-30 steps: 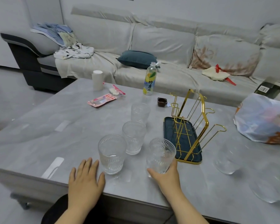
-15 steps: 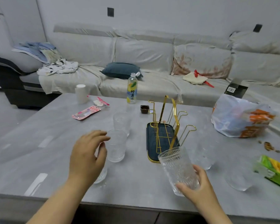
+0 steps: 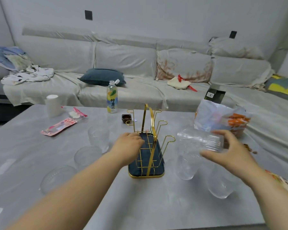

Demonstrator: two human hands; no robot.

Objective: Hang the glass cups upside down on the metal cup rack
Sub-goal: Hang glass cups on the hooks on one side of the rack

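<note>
— left of the gold wire cup rack [image 3: 150, 140] on the grey stone table [image 3: 140, 205]?
— three clear ribbed glass cups [image 3: 98, 137], in a row toward the near edge.
— right of it?
— two more upright glasses [image 3: 185, 165]; behind them, a printed plastic bag [image 3: 219, 118].
— behind the rack?
— a small dark square dish [image 3: 126, 118], then a labelled drink bottle [image 3: 112, 97].

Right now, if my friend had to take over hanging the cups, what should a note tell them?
Right hand: holding one glass cup tipped on its side, in the air right of the gold cup rack.
Left hand: resting at the rack's left side, on the edge of its dark tray; it looks like it is steadying it, holding no cup.
Three cups stand on the table left of the rack, two more to its right.
Done: no cups hang on the rack.
Left: turn the held cup upside down, hang it on a hook, then hang the other five.
</note>
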